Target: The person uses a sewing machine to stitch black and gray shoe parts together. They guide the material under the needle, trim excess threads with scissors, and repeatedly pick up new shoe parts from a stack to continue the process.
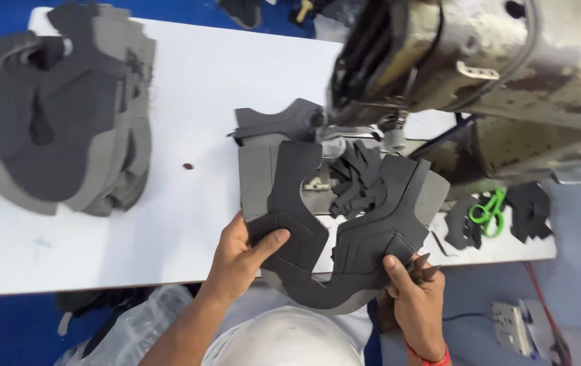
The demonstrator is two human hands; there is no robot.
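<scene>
While I look down over the white desk [168,135], its flat top runs from the blue floor on my left to the big sewing machine [480,74] on my right, whose metal body is worn, scuffed and stained brown in patches. At the far left of the desk sits a tall stack of grey cut pieces [60,108], soft and matte like felt or foam-backed fabric, their curved edges stepping out unevenly. Under the machine's head lies a flat grey panel [258,169] with another dark shaped piece [283,120] behind it and a small heap of dark offcuts [355,177] just beside the needle area. I hold the dark grey shoe-upper piece [344,237] at the near edge of the desk, part over the desk and part over my lap; it is a wide, winged shape with a deep notch in the middle and stitched lines along its panels. My left hand [243,257] is clamped on its left wing, thumb on top, and my right hand [416,298] grips the right wing from below, with a small dark tool [424,268] tucked in the fingers; the hands are apart. On the right of the desk lie green-handled snips [488,211] between two dark scraps [527,210]. A small dark speck [188,166] sits on the bare white top.
</scene>
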